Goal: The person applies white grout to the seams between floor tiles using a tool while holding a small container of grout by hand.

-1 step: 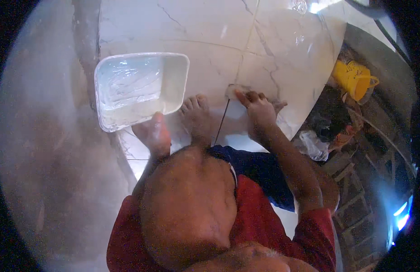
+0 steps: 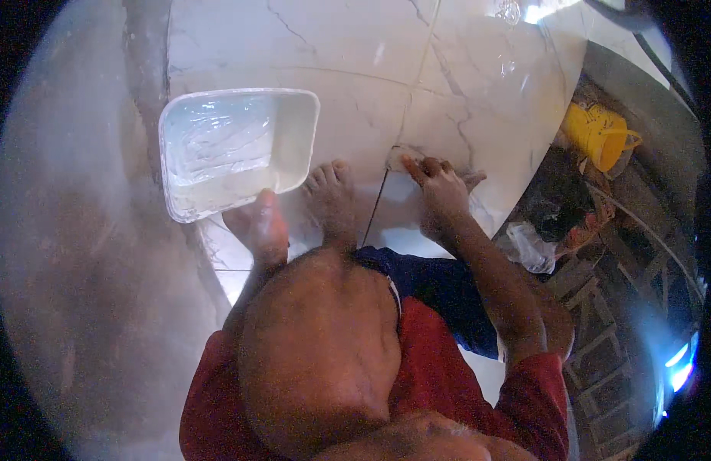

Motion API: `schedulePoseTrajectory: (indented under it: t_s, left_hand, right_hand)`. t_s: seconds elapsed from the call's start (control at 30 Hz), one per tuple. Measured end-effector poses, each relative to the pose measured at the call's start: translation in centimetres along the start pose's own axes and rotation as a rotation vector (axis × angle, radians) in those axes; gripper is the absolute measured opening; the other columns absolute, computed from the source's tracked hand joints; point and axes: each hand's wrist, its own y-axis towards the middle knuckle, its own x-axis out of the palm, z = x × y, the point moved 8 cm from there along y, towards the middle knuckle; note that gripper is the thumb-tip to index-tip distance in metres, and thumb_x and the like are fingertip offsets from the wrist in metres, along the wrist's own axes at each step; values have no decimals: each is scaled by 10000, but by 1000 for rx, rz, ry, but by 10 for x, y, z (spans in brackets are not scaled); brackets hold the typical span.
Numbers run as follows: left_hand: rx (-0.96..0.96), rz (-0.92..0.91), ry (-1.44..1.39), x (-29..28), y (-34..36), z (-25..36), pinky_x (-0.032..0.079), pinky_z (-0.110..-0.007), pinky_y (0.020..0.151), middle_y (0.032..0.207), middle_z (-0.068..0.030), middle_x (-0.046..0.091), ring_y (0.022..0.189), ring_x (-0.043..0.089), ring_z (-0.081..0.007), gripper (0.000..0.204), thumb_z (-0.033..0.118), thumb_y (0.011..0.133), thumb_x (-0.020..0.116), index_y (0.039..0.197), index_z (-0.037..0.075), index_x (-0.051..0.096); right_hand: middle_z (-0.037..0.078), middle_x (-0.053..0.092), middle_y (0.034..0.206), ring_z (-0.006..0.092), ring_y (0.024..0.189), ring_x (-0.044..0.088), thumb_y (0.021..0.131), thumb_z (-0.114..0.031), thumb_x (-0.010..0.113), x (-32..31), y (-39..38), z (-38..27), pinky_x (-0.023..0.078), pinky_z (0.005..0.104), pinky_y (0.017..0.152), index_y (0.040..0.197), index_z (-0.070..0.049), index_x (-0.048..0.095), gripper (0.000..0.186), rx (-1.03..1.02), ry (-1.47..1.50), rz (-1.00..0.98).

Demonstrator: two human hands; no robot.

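My left hand [image 2: 269, 230] grips the near rim of a white rectangular plastic tub [image 2: 298, 146], its thumb on the rim and its other fingers hidden beneath. The tub is tilted, and white paste [image 2: 217, 142] is smeared over its inside. My right hand [image 2: 445, 192] is closed over a small pale flat piece [image 2: 394, 159], pressed against the marbled floor tiles [image 2: 340, 96] where a joint runs. Its exact kind I cannot make out. Above the piece the joint looks pale; towards me it is a dark line.
My bare foot [image 2: 330, 188] stands on the tiles between my hands. A grey wall-like surface [image 2: 87, 253] rises at left. On the right lie a yellow bucket [image 2: 597, 138], a clear plastic bag [image 2: 532, 246] and debris on a dark rough floor. A dark hose or cable [image 2: 663, 69] curves at far right.
My right hand and the pale piece have slid slightly to the right and towards me along the joint. The tub and my left hand have barely shifted.
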Motion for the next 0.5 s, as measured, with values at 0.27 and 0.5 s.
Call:
schedulePoseTrajectory:
  t_s: [0.27, 0.5]
  left_hand:
    - [81, -14, 127, -4, 0, 3, 419, -375, 929, 1171, -120, 549, 1058, 523, -226, 586, -12, 738, 682, 1273, -61, 447]
    - [62, -50, -148, 9, 1, 1, 385, -388, 980, 1229, -122, 524, 1110, 507, -235, 665, -61, 710, 653, 1328, -32, 410]
  right_hand:
    - [152, 535, 1193, 356, 1142, 540, 659, -59, 671, -14, -1, 9, 449, 582, 938, 1407, -114, 448, 782, 19, 47, 6]
    - [156, 585, 1063, 367, 919, 637, 791, -129, 648, -41, 34, 18, 540, 497, 741, 1391, -157, 459, 630, 62, 73, 218]
